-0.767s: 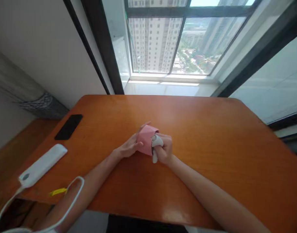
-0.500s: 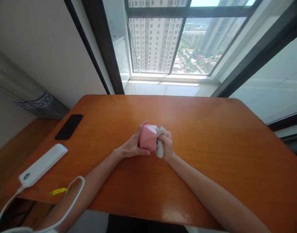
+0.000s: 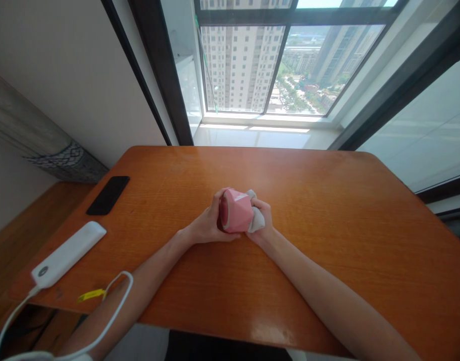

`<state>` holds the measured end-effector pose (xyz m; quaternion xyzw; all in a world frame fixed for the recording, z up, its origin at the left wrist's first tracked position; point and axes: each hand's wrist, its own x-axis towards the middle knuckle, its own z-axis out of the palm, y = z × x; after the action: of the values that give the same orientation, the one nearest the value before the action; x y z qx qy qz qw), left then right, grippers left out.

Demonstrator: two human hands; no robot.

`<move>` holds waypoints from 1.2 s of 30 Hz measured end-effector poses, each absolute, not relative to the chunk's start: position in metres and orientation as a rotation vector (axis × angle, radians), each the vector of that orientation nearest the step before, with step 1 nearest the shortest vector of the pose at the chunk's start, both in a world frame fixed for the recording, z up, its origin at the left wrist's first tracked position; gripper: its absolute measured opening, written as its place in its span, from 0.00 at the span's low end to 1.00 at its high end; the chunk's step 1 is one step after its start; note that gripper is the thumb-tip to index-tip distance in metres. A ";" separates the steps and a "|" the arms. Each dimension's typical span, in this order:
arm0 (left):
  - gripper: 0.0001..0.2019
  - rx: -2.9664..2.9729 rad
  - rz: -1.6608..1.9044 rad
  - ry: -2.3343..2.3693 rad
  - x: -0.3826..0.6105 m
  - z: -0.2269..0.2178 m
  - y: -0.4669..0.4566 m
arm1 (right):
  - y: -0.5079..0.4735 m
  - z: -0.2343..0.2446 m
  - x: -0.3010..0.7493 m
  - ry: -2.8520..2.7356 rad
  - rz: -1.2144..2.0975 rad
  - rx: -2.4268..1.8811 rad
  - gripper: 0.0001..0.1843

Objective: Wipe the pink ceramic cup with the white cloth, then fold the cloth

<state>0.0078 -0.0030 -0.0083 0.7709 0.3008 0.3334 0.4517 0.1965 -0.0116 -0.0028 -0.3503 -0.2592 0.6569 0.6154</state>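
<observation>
A pink faceted cup [image 3: 240, 210] is held above the middle of the table, tipped on its side with its round rim and hollow facing left. My left hand [image 3: 210, 220] wraps its thumb and fingers around the rim end. My right hand [image 3: 264, 218] grips a bunched grey-white cloth [image 3: 257, 220] and presses it on the cup's right end. Part of the cloth is hidden behind the cup and my right fingers.
The brown wooden table [image 3: 327, 240] stretches out to a window [image 3: 267, 65]. At its left lie a black phone [image 3: 108, 195], a white power bank [image 3: 68, 254] with a white cable, and a yellow tag [image 3: 92, 295]. The cable [image 3: 119, 306] crosses over my left forearm.
The cup has turned, so its open rim now shows on the left. It has shifted slightly right, and my right hand with the cloth has moved slightly right around its end.
</observation>
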 end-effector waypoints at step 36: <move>0.61 2.145 0.890 0.663 0.009 -0.013 -0.001 | -0.038 0.003 0.196 -1.172 1.000 -0.977 0.17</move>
<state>0.0094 -0.0011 -0.0129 0.8302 0.2566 0.3446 0.3553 0.1964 -0.0383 0.0032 -0.4236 -0.5079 0.4337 0.6120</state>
